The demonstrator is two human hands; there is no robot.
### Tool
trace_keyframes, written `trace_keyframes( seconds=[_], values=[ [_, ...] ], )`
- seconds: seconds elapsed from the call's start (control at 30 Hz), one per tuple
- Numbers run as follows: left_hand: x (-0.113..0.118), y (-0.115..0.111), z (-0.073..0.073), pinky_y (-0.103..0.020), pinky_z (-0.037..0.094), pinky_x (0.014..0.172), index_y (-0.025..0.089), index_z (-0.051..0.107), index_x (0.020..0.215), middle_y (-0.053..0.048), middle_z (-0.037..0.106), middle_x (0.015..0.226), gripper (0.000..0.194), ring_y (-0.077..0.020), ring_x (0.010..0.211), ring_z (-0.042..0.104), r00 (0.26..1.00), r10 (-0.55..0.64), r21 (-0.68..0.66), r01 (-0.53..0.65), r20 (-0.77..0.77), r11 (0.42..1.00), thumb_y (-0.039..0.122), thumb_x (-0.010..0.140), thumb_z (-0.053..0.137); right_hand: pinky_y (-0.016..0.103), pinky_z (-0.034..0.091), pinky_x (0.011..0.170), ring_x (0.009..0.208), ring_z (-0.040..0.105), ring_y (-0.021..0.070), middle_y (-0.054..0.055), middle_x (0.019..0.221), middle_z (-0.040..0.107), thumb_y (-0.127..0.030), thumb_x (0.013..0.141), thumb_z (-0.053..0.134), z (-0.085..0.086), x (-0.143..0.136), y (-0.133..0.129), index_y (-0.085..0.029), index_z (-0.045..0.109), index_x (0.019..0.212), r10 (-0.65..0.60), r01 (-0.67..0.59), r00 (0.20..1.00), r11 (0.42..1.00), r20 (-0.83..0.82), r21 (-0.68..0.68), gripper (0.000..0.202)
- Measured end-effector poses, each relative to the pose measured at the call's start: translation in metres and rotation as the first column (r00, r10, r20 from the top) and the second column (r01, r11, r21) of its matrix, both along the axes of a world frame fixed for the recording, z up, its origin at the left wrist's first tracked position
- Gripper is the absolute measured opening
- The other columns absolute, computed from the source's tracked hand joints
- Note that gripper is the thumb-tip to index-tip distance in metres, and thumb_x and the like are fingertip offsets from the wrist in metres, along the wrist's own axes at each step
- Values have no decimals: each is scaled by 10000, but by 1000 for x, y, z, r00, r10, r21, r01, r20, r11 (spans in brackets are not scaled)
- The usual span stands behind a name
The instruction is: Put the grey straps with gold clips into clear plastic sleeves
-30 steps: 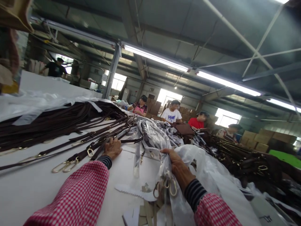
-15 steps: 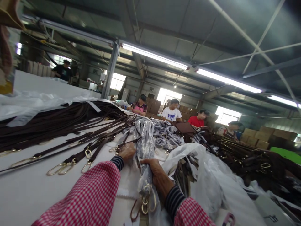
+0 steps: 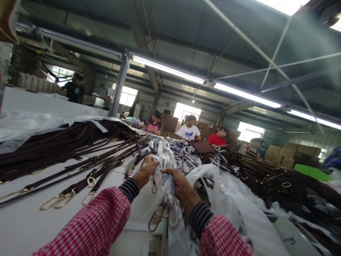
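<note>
A bundle of straps in clear plastic (image 3: pixel 167 161) lies between my hands, its gold metal rings (image 3: pixel 166 212) hanging toward me. My right hand (image 3: pixel 181 183) grips the bundle from the right, thumb laid across its front. At the bundle's left edge, my left hand (image 3: pixel 147 169) is closed with its fingers pinched. It seems to hold a dark strap, mostly hidden by the fingers; a small gold clasp (image 3: pixel 154 187) dangles just beneath. Dark brown straps with gold clips (image 3: pixel 91 181) spread over the white table (image 3: pixel 106 220) to the left.
Behind the bundle are more plastic-wrapped coiled straps (image 3: pixel 186 156). A white plastic bag (image 3: pixel 213 174) stands open to the right, near a heap of dark straps (image 3: pixel 271 181). A long pile of brown straps (image 3: pixel 53 142) lies at left. Several people work across the table.
My left hand has risen slightly and come closer to the bundle. The bundle's lower end with the rings has lifted a little. The whole view has shifted slightly.
</note>
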State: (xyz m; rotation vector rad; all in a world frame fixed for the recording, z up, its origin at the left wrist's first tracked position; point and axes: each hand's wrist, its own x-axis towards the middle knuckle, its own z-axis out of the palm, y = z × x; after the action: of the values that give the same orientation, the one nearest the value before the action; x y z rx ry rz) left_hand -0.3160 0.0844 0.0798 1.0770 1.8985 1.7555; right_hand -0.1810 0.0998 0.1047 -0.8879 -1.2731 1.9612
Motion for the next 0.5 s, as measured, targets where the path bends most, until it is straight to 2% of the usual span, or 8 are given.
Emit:
trace_keyframes(
  seconds=[0.07, 0.13, 0.2, 0.23, 0.27, 0.33, 0.4, 0.5],
  values=[
    [22, -8, 28, -255, 531, 595, 158, 614, 1034, 5, 624, 877, 182, -117, 660, 591, 995, -21, 125, 9, 95, 992, 338, 1012, 625, 279, 557, 535, 535, 649, 182, -9, 599, 647, -62, 723, 676, 35, 24, -3, -124, 670, 876, 30, -30, 999, 999, -22, 26, 165],
    [53, -22, 48, -225, 487, 543, 190, 541, 950, 51, 539, 768, 167, -94, 577, 524, 980, -70, 238, 25, 184, 971, 339, 986, 607, 275, 538, 511, 512, 631, 174, -8, 609, 655, -68, 711, 704, 63, 58, -9, -123, 679, 903, 39, -37, 999, 996, -18, 76, 201],
    [90, -44, 55, -220, 480, 524, 229, 460, 882, 74, 484, 704, 208, -95, 544, 514, 957, -150, 314, 67, 249, 947, 378, 933, 596, 279, 523, 497, 500, 621, 174, -3, 627, 668, -97, 693, 741, 78, 101, -22, -134, 685, 940, 37, -41, 999, 984, 27, 174, 256],
    [109, -58, 51, -232, 497, 527, 241, 440, 861, 73, 495, 683, 243, -108, 548, 542, 940, -208, 333, 112, 269, 936, 416, 899, 604, 288, 521, 498, 502, 623, 181, 5, 640, 677, -119, 677, 758, 79, 124, -31, -142, 691, 958, 37, -51, 997, 971, 64, 234, 290],
    [129, -73, 44, -242, 498, 511, 248, 431, 841, 67, 516, 664, 286, -122, 542, 563, 922, -262, 338, 158, 287, 928, 459, 858, 623, 301, 522, 504, 511, 631, 195, 18, 653, 687, -140, 652, 772, 76, 148, -41, -146, 700, 967, 40, -69, 994, 955, 106, 288, 324],
    [165, -105, 18, -270, 478, 446, 263, 419, 804, 52, 543, 598, 369, -151, 483, 558, 884, -344, 306, 248, 317, 919, 534, 780, 668, 325, 536, 541, 562, 665, 231, 53, 693, 713, -166, 601, 773, 57, 196, -65, -150, 724, 970, 51, -108, 984, 935, 172, 337, 372],
    [194, -136, -19, -283, 441, 388, 279, 396, 759, 61, 521, 537, 463, -154, 404, 509, 816, -440, 247, 370, 375, 896, 602, 716, 725, 348, 561, 623, 659, 705, 264, 88, 772, 745, -180, 582, 745, 27, 239, -92, -157, 744, 983, 92, -143, 979, 945, 181, 294, 402],
    [225, -172, -79, -256, 405, 421, 275, 413, 751, 43, 555, 615, 489, -159, 482, 552, 713, -522, 177, 504, 468, 846, 609, 728, 768, 378, 569, 795, 867, 731, 301, 97, 926, 769, -224, 596, 710, -23, 286, -133, -186, 757, 1060, 164, -184, 979, 969, 124, 166, 467]
  ],
)
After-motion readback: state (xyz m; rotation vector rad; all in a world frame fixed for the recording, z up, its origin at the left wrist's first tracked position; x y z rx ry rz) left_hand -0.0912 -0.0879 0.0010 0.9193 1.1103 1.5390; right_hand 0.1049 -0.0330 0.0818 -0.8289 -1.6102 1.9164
